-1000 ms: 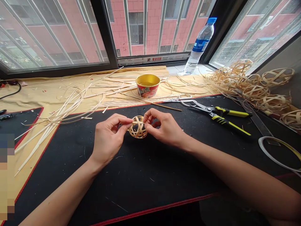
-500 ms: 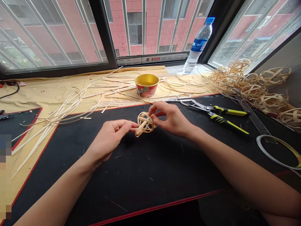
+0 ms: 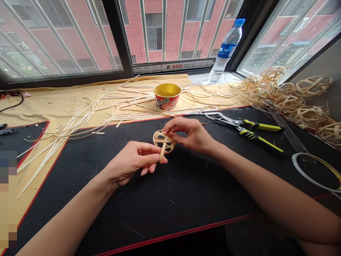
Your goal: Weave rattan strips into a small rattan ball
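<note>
A small openwork ball [image 3: 157, 139] woven from pale flat strips, looking like bamboo, is held between my hands above the black mat [image 3: 170, 199]. My left hand [image 3: 138, 158] pinches a looped strip [image 3: 162, 155] that sticks out from the ball's near side, thumb on top and fingers beneath. From the right and above, my right hand [image 3: 186, 131] grips the ball between thumb and fingertips. Its fingers hide the ball's upper right part.
Beyond the mat stand a red and gold bowl [image 3: 167, 101] and a water bottle [image 3: 225, 53]. Scissors [image 3: 213, 113], yellow-handled pliers [image 3: 247, 131], a metal ruler [image 3: 293, 140] and a tape roll [image 3: 295, 163] lie right. Woven balls [image 3: 306, 113] pile behind; loose strips [image 3: 61, 137] lie left.
My left hand has shifted right and slightly down, now pinching the looped strip at the ball's near side. The ball has turned, and my right hand's fingers have moved a little left over it.
</note>
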Available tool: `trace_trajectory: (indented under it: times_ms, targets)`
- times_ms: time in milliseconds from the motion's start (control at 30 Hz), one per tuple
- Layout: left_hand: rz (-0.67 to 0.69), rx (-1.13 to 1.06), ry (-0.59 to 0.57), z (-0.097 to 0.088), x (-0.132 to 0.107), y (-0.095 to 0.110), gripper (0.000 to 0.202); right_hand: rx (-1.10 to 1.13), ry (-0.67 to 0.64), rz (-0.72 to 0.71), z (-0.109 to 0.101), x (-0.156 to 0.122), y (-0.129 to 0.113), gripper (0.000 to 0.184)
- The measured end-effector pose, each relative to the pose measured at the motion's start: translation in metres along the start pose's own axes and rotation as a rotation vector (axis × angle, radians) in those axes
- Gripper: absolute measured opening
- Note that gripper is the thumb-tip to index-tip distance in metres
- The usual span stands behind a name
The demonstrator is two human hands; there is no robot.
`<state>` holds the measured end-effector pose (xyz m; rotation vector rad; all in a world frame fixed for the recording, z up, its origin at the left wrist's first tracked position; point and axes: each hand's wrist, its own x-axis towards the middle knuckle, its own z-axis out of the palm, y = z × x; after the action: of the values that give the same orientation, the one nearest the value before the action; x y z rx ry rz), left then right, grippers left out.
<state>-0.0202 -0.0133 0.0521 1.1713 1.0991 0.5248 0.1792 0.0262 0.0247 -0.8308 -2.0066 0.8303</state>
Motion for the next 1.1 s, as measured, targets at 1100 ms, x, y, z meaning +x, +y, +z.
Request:
trace_trajectory:
  times_ms: [1100]
  targets:
    - [0.273, -0.125, 0.444, 0.046, 0.004, -0.034, 0.009, 0.198, 0.250, 0.551, 0.055, -0.038, -0.038, 0.023]
